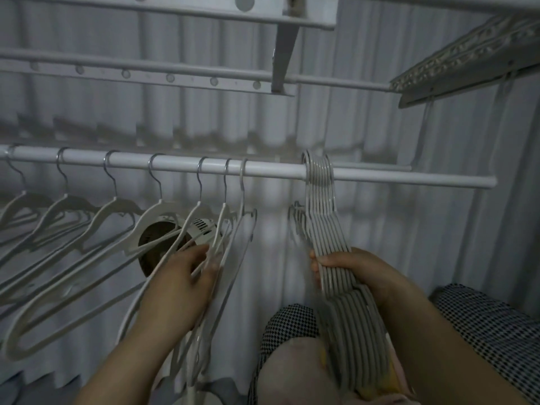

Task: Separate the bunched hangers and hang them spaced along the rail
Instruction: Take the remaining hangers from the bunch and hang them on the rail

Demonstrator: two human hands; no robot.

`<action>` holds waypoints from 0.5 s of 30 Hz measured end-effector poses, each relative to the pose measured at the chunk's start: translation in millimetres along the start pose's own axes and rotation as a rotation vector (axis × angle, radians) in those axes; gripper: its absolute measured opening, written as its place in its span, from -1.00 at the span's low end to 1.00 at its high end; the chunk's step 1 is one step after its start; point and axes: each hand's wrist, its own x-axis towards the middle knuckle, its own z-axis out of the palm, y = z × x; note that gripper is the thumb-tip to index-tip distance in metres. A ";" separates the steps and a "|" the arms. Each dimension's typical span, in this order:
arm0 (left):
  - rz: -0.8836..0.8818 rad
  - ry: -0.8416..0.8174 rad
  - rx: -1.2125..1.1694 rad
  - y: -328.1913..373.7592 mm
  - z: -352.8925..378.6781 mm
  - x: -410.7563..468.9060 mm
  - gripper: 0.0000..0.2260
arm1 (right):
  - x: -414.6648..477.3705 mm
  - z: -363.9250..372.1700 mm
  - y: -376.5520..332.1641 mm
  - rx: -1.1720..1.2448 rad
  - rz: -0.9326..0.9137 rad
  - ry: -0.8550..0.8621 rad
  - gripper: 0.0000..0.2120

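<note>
Seven hooks spaced along the white rail, left of centre: four wide-shouldered white hangers well apart at far left, then three thinner ones closer together. One tight bunch of grey hangers further right on same rail, hooks stacked flush at, well apart from the spaced set.

Right hand clenched around the bunch below the shoulders, fingers wrapped from the far side, thumb on top. Bunch pinched flat into one slab between thumb and fingers. Lower ends of the bunch run past the palm toward the camera, blurred there.

Left hand on the thin hangers: fingertips curled loosely over the sloping arms of the rightmost two or three, palm beneath. Grip looks light, not a full fist; cannot tell exactly how many arms are caught.

Orientation: all hooks over the rail, bodies hanging down and slanting toward the camera. Bunch long axis runs from rail hook down-right into the right hand. Spaced hangers fan down-left, shoulders roughly parallel to each other.

Behind the spaced hangers, a round fan-like white unit, partly hidden. Above, a perforated drying rack. Checked fabric bottom right.
</note>
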 end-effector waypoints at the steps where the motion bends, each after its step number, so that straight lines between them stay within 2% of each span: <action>1: -0.015 -0.028 -0.011 -1.9 3.5 0.1 -0.68 | 0.2 -1.4 -0.5 0.024 0.003 -0.015 -0.81; 5: -0.083 -0.075 0.001 -11.1 15.1 3.0 -0.68 | -0.9 -2.9 -1.2 0.063 -0.006 -0.045 -0.92; 9: -0.098 -0.105 -0.013 -18.6 23.4 7.2 -0.67 | 3.2 -12.2 5.2 0.127 0.000 -0.050 -0.53; 15: -0.109 -0.078 -0.063 -13.9 29.7 8.4 -0.67 | -7.0 -26.6 7.2 0.098 -0.029 0.026 -0.43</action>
